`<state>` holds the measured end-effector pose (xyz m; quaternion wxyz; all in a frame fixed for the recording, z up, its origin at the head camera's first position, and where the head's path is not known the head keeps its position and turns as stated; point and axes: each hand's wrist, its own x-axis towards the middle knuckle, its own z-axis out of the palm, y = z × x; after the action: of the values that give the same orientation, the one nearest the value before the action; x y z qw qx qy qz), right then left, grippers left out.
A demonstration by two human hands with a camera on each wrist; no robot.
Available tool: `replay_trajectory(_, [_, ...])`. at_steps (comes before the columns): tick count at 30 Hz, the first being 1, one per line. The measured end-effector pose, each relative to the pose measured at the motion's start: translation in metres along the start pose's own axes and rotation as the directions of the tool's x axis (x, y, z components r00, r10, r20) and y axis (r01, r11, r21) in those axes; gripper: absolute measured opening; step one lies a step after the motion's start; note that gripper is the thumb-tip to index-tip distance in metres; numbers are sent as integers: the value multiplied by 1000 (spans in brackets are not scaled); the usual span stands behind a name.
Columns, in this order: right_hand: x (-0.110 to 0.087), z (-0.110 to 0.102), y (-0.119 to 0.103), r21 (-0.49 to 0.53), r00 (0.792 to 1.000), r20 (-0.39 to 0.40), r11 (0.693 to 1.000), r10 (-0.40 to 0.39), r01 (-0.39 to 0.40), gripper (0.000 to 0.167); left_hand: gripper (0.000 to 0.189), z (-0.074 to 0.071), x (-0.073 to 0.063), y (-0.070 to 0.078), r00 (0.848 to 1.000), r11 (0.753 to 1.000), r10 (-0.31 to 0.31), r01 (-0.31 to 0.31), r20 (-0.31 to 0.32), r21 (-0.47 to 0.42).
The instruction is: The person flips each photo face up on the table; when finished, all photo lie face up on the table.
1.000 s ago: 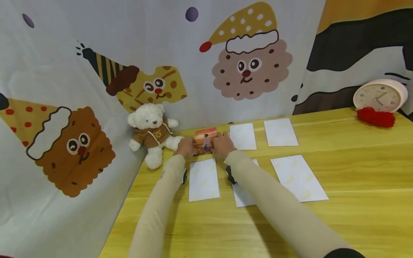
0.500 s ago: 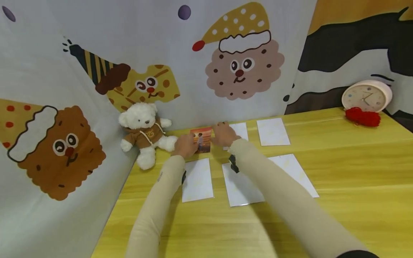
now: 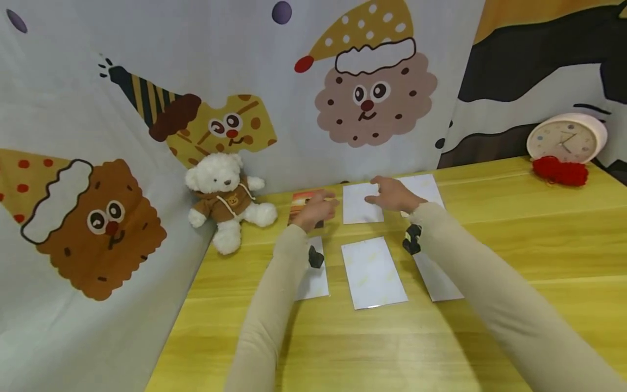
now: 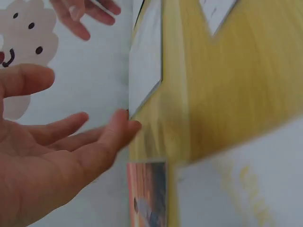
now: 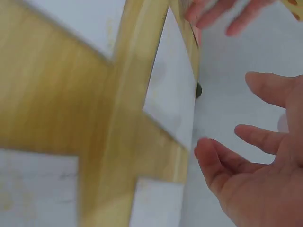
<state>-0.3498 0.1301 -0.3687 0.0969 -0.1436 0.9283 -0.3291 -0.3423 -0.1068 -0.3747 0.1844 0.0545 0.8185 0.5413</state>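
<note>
A photo print with an orange sunset [image 3: 297, 202] lies picture side up at the back left of the wooden table. Over it hovers my left hand [image 3: 315, 209], its fingers loosely extended and holding nothing; it hides part of the picture. My right hand [image 3: 395, 195] hangs above the right edge of the back middle white card [image 3: 356, 206], fingers spread, nothing in them. Both wrist views show a gap between each hand [image 4: 61, 151] and the cards below. Other white cards lie flat: back right [image 3: 426, 188], front middle [image 3: 373, 273], front left [image 3: 317, 280] and front right [image 3: 437, 279], partly covered by my arms.
Left of the photo sits a white teddy bear [image 3: 227, 201] in a brown hoodie, against the cartoon-printed cloth [image 3: 294, 125]. A round clock [image 3: 565, 139] and a bundle of red yarn [image 3: 560, 171] stand at the far right of the wooden table [image 3: 372, 348].
My hands have let go of the photo's sides. The left hand has lifted and shifted right over it, and the right hand has moved right above the back middle card.
</note>
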Motion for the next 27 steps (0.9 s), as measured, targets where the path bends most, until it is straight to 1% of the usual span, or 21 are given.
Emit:
replay_trajectory(3, [-11, -4, 11, 127, 998, 23, 990, 62, -65, 69, 60, 5, -2, 1, 999, 998, -29, 27, 30, 57])
replay_trajectory(5, [-17, -5, 16, 219, 996, 34, 972, 83, -89, 69, 62, 6, -3, 3, 999, 996, -39, 37, 26, 86])
replay_trajectory(8, [-23, -5, 20, 349, 995, 37, 932, 88, -96, 70, 62, 5, -5, 5, 999, 995, -48, 46, 18, 91])
replay_trajectory(11, [-27, -4, 24, 452, 994, 50, 885, 99, -111, 71, 62, 6, -5, 5, 997, 996, -64, 62, 33, 64])
replay_trajectory(15, [-29, 0, 26, 530, 988, 70, 835, 135, -151, 71, 62, 5, -5, 4, 996, 997, -66, 64, 56, 47])
replay_trajectory(18, [-27, 4, 28, 575, 984, 72, 799, 163, -174, 70, 61, 5, -5, 3, 997, 998, -52, 51, 58, 26])
replay_trajectory(20, [-26, 6, 29, 606, 984, 66, 777, 164, -170, 70, 59, 6, -5, 3, 998, 999, -45, 44, 53, 4])
replay_trajectory(23, [-24, 9, 29, 633, 987, 48, 760, 155, -150, 70, 56, 9, -5, 2, 998, 999, -35, 36, 44, -23])
replay_trajectory(25, [-23, 11, 29, 645, 988, 41, 751, 147, -138, 69, 55, 11, -5, 1, 998, 999, -30, 31, 54, -25])
replay_trajectory(27, [-23, 12, 29, 647, 989, 42, 750, 145, -137, 68, 55, 15, -5, -1, 998, 999, -17, 19, 68, -27])
